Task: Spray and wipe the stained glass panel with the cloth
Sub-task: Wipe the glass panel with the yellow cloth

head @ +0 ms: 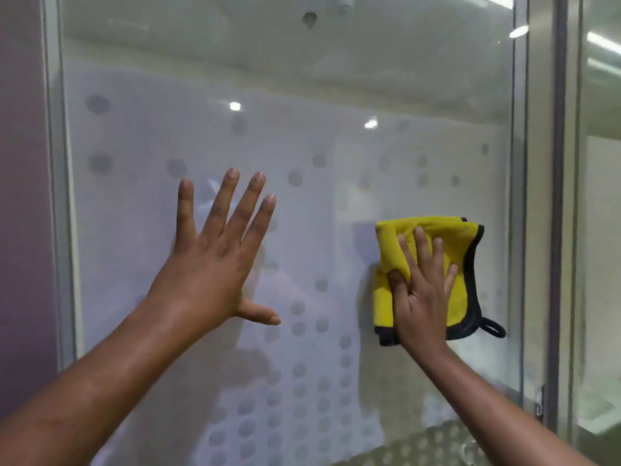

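A tall glass panel (302, 136) with a frosted band of grey dots fills the view. My right hand (421, 294) presses a folded yellow cloth (396, 243) with a dark edge flat against the glass at the right. My left hand (215, 257) lies spread on the glass at centre left, fingers apart and pointing up, holding nothing. No spray bottle is in view.
A metal frame post (57, 196) borders the panel on the left, another frame post (534, 230) on the right. A purple wall (20, 230) lies beyond the left post. A second glass pane (601, 230) continues to the right.
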